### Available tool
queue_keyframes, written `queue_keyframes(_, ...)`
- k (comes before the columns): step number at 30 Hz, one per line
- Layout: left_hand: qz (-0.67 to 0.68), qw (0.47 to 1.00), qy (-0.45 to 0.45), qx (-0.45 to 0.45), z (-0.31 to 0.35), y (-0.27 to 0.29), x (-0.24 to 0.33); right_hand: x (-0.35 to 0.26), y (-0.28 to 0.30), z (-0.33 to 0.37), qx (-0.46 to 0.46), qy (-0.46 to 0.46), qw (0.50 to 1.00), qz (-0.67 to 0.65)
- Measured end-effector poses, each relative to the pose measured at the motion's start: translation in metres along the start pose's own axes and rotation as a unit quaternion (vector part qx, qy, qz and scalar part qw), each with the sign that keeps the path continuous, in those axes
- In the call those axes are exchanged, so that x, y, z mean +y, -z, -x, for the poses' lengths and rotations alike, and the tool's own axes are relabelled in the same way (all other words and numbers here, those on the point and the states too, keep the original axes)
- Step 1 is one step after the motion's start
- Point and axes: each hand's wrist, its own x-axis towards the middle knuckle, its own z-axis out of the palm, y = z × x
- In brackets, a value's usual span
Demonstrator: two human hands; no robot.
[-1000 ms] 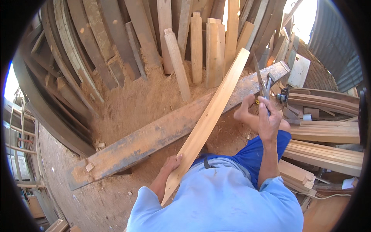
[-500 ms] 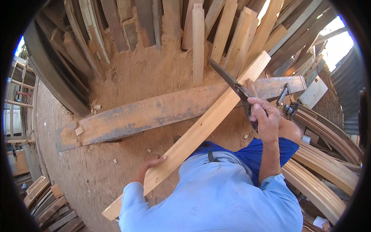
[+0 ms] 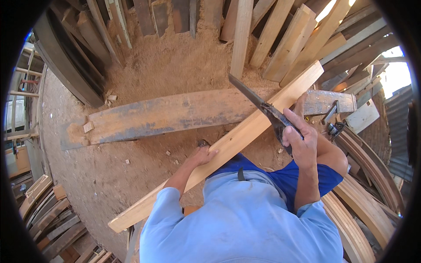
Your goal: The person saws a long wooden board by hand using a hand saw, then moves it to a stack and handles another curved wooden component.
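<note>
A long pale wooden board (image 3: 245, 132) lies slantwise across my legs and over a low, worn bench plank (image 3: 166, 115). My right hand (image 3: 303, 142) is closed around the dark handle of a handsaw (image 3: 251, 95), index finger stretched along it. The saw blade points to the far left and passes over the board; whether its teeth touch the wood I cannot tell. My left hand (image 3: 205, 155) grips the board near its middle, with the thumb on top and the other fingers hidden at its edge.
Several timbers (image 3: 267, 37) lean upright at the far side, above heaped sawdust (image 3: 171, 65). A clamp (image 3: 331, 114) sits near the bench's right end. Curved wood pieces (image 3: 372, 164) lie at the right, and stacked offcuts (image 3: 52, 215) at the lower left. A small wood block (image 3: 88, 127) rests on the bench.
My left hand has slid up the board, from near its lower end toward the middle. My right hand still holds the saw over the board, and the whole view has shifted slightly.
</note>
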Motion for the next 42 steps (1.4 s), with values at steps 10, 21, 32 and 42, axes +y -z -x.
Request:
queue_keyframes(10, 0.065, 0.997, 0.023, -0.025, 0.053, -0.058, -0.054, -0.003, -0.005, -0.011, -0.23, -0.154, 0.961, -0.005)
queue_keyframes(21, 0.203, 0.975, -0.005, -0.088, 0.032, -0.052, -0.028, 0.048, -0.051, -0.046, -0.265, -0.277, 0.919, 0.087)
queue_keyframes(32, 0.244, 0.964, -0.096, -0.039, -0.014, -0.044, 0.04, 0.066, -0.044, -0.058, -0.213, -0.326, 0.915, 0.108)
queue_keyframes(42, 0.307, 0.945, -0.099, -0.056, -0.017, -0.049, 0.041, 0.076, -0.04, -0.067, -0.213, -0.343, 0.906, 0.123)
